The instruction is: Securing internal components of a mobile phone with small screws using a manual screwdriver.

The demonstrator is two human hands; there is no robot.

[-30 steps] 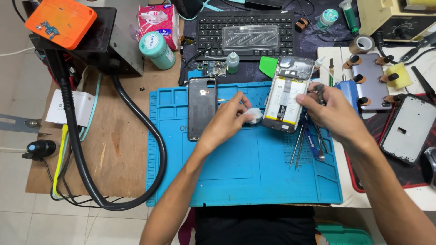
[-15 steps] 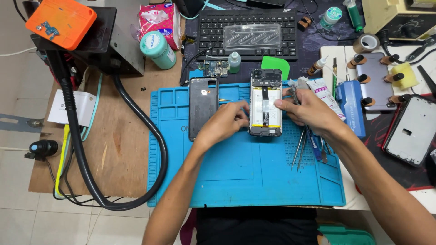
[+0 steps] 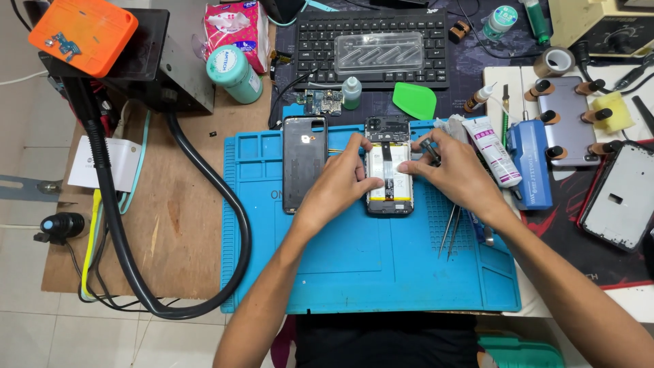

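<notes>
An opened phone [image 3: 389, 184] with its battery and boards showing lies flat on the blue work mat [image 3: 368, 266]. My left hand [image 3: 338, 185] grips the phone's left edge, fingertips on the battery. My right hand [image 3: 458, 176] sits at the phone's upper right, pinching a small dark tool [image 3: 428, 149] whose tip points at the top of the phone. The phone's black back cover [image 3: 304, 163] lies on the mat just left of my left hand.
Tweezers [image 3: 449, 232] lie on the mat by my right wrist. A white tube [image 3: 492, 151], a blue case [image 3: 528, 163], a clamped grey phone [image 3: 569, 119] and a phone frame [image 3: 621, 197] sit right. Keyboard [image 3: 381, 42] and green pick [image 3: 414, 100] behind; black hose [image 3: 204, 225] left.
The opened phone, held tilted up at the right a second ago, has come down flat onto the middle of the mat. Both hands moved left with it and now rest on it.
</notes>
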